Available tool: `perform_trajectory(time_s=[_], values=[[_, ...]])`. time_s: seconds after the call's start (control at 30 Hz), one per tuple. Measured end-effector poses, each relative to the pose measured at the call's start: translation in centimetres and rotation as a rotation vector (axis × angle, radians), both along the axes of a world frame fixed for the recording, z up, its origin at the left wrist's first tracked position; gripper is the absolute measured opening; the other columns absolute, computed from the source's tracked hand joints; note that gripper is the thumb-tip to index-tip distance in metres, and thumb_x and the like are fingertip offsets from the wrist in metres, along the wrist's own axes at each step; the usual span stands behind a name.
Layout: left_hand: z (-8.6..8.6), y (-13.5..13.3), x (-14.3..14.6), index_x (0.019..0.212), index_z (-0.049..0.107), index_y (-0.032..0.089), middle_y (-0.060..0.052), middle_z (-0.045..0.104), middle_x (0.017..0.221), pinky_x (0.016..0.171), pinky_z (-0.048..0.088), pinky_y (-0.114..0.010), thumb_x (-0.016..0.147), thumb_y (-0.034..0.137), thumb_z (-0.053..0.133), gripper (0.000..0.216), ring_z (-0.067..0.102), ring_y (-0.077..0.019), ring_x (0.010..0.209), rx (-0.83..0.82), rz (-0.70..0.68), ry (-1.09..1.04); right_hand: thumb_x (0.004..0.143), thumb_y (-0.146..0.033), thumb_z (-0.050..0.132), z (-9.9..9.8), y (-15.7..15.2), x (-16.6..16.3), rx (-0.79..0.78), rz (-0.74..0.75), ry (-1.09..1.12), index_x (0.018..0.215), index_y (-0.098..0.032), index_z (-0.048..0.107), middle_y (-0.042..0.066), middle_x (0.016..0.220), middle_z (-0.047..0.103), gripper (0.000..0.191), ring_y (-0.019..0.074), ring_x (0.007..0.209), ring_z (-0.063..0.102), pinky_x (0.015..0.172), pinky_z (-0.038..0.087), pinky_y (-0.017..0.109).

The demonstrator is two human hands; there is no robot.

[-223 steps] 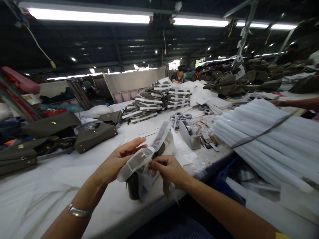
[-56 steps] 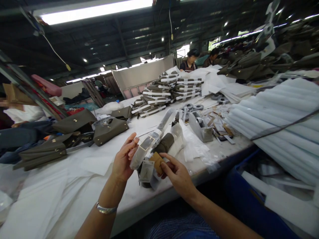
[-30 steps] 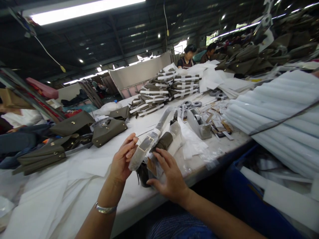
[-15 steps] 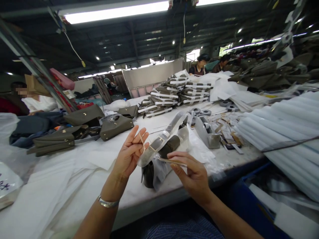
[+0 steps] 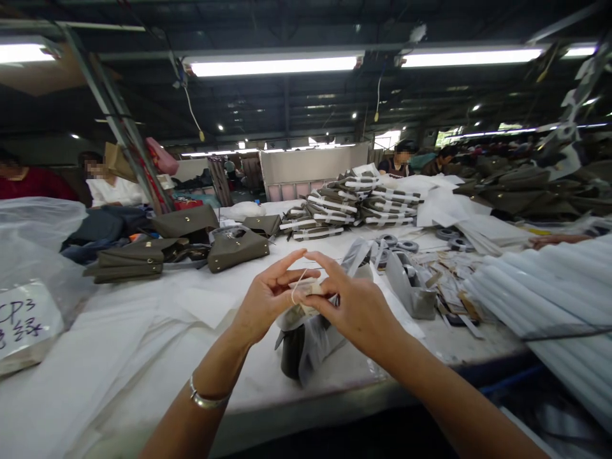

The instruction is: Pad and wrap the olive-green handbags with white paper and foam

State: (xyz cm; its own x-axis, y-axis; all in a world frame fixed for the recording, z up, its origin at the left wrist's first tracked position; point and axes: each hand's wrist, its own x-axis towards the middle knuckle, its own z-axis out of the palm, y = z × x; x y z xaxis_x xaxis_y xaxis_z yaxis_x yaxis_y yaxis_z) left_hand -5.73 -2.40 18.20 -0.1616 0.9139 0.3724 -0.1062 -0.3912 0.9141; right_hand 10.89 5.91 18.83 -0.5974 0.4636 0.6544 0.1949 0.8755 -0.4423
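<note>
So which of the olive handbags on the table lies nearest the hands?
The small olive handbag with its flap facing the hands, right of the flatter bags stacked farther left.

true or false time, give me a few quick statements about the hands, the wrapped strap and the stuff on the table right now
1. Both hands meet at the plastic-wrapped strap. True: the left hand and right hand pinch a thin loop of string at its top.
2. The left wrist is bare. False: it wears a silver bracelet.
3. A grey tape dispenser sits right of the hands. True.
4. The olive bags lie right of the hands. False: they lie to the left.
5. White foam rolls are piled at the right. True.
</note>
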Motion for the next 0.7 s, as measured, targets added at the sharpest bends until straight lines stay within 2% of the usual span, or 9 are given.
perform_trajectory(time_s=[0.07, 0.13, 0.2, 0.3, 0.37, 0.43, 0.5, 0.6, 0.7], values=[[0.6, -0.4, 0.5, 0.146, 0.042, 0.027, -0.009, 0.072, 0.113, 0.087, 0.055, -0.034, 0.074, 0.026, 0.083, 0.084, 0.069, -0.0254, 0.099, -0.022, 0.056, 0.114, 0.083, -0.032, 0.074, 0.2, 0.0, -0.1, 0.066, -0.025, -0.041, 0.149, -0.032, 0.040, -0.001, 0.076, 0.074, 0.074, 0.0237, 0.066, 0.069, 0.062, 0.047, 0.029], [1.3, -0.9, 1.0, 0.148, 0.040, 0.028, -0.006, 0.072, 0.112, 0.091, 0.053, -0.033, 0.076, 0.024, 0.080, 0.082, 0.069, -0.0232, 0.098, -0.018, 0.183, 0.248, 0.082, -0.028, 0.073, 0.5, 0.0, 0.1, 0.018, 0.034, -0.039, 0.151, -0.032, 0.036, -0.001, 0.081, 0.074, 0.078, 0.0236, 0.068, 0.069, 0.066, 0.050, 0.030], [1.7, -1.3, 1.5, 0.146, 0.044, 0.028, -0.005, 0.073, 0.108, 0.092, 0.052, -0.031, 0.077, 0.021, 0.078, 0.076, 0.069, -0.0214, 0.096, -0.003, 0.302, 0.352, 0.083, -0.025, 0.070, 0.8, -0.1, 0.5, -0.139, 0.194, -0.013, 0.152, -0.034, 0.032, -0.001, 0.094, 0.075, 0.080, 0.0234, 0.080, 0.071, 0.076, 0.054, 0.033], [1.8, -2.3, 2.3, 0.138, 0.055, 0.029, -0.003, 0.074, 0.105, 0.092, 0.052, -0.029, 0.073, 0.014, 0.078, 0.070, 0.069, -0.0213, 0.095, 0.014, 0.390, 0.374, 0.087, -0.025, 0.066, 0.6, -0.6, 1.0, -0.482, 0.465, 0.093, 0.154, -0.033, 0.029, 0.000, 0.114, 0.071, 0.076, 0.0232, 0.104, 0.067, 0.095, 0.053, 0.040], [1.4, -2.9, 2.9, 0.130, 0.062, 0.029, -0.002, 0.074, 0.103, 0.089, 0.053, -0.027, 0.069, 0.010, 0.080, 0.066, 0.068, -0.0218, 0.097, 0.030, 0.449, 0.322, 0.090, -0.031, 0.064, 0.0, -1.0, 1.1, -0.700, 0.557, 0.207, 0.154, -0.031, 0.027, 0.003, 0.117, 0.070, 0.073, 0.0236, 0.111, 0.065, 0.101, 0.050, 0.045], [0.7, -3.4, 3.5, 0.127, 0.065, 0.029, -0.002, 0.073, 0.102, 0.084, 0.054, -0.023, 0.066, 0.006, 0.081, 0.067, 0.067, -0.0194, 0.091, 0.046, 0.527, 0.257, 0.091, -0.035, 0.064, -1.0, -1.4, 0.9, -0.835, 0.590, 0.311, 0.153, -0.030, 0.027, 0.005, 0.121, 0.069, 0.072, 0.0242, 0.116, 0.062, 0.104, 0.048, 0.048], [0.1, -3.7, 3.8, 0.128, 0.063, 0.030, -0.002, 0.072, 0.105, 0.080, 0.053, -0.019, 0.064, 0.004, 0.082, 0.071, 0.064, -0.0135, 0.079, 0.077, 0.611, 0.238, 0.091, -0.034, 0.065, -1.8, -1.7, 0.6, -0.856, 0.600, 0.400, 0.152, -0.031, 0.029, 0.007, 0.132, 0.063, 0.071, 0.0243, 0.126, 0.056, 0.108, 0.044, 0.047], [-0.6, -4.0, 3.8, 0.131, 0.061, 0.032, 0.000, 0.069, 0.106, 0.080, 0.053, -0.016, 0.065, 0.006, 0.083, 0.075, 0.060, -0.0085, 0.070, 0.105, 0.695, 0.314, 0.094, -0.032, 0.062, -2.5, -1.7, 0.6, -0.785, 0.593, 0.482, 0.151, -0.033, 0.030, 0.007, 0.139, 0.057, 0.065, 0.0243, 0.133, 0.049, 0.107, 0.046, 0.045], [-0.8, -4.3, 3.1, 0.132, 0.060, 0.030, 0.001, 0.070, 0.095, 0.077, 0.053, -0.016, 0.066, 0.011, 0.085, 0.073, 0.063, -0.0098, 0.074, 0.048, 0.704, 0.296, 0.097, -0.032, 0.057, -2.6, -1.2, 1.0, -0.578, 0.476, 0.425, 0.144, -0.029, 0.045, 0.007, 0.123, 0.068, 0.048, 0.0242, 0.117, 0.062, 0.103, 0.048, 0.044]])
